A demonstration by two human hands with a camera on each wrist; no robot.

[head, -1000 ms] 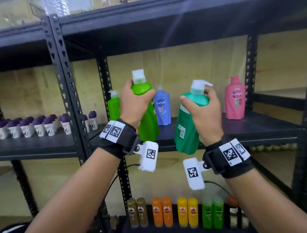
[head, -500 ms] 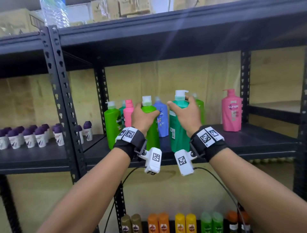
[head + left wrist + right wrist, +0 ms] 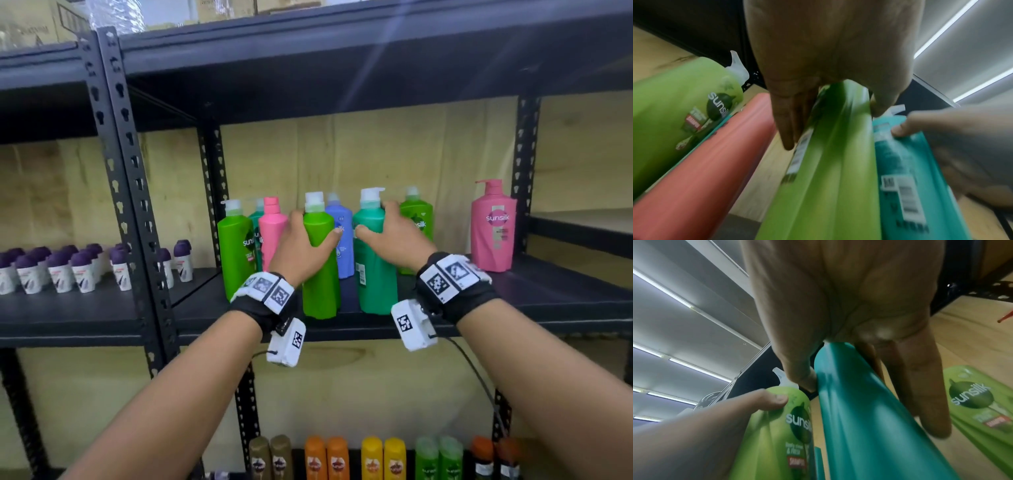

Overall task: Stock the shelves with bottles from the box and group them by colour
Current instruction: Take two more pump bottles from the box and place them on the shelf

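My left hand [image 3: 301, 241] grips a light green pump bottle [image 3: 320, 263] by its shoulder, thumb on its right side. My right hand [image 3: 390, 234] grips a teal-green pump bottle [image 3: 375, 270] the same way. Both bottles stand upright, side by side, at the front of the black middle shelf [image 3: 548, 308]. In the left wrist view my left hand [image 3: 834, 128] straddles the green bottle [image 3: 828, 170], the teal bottle [image 3: 900, 170] beside it. In the right wrist view my right hand [image 3: 869, 405] straddles the teal bottle [image 3: 879, 451].
Behind stand a green bottle [image 3: 236, 250], a pink one [image 3: 272, 226], a blue one [image 3: 342, 240] and another green [image 3: 416, 219]. A lone pink bottle [image 3: 493, 226] stands far right. Small purple-capped bottles [image 3: 68, 267] fill the left bay. Several coloured bottles [image 3: 359, 459] line the lower shelf.
Both hands carried their bottles forward and down from mid-air and set them on the middle shelf. The bottles went from tilted to upright.
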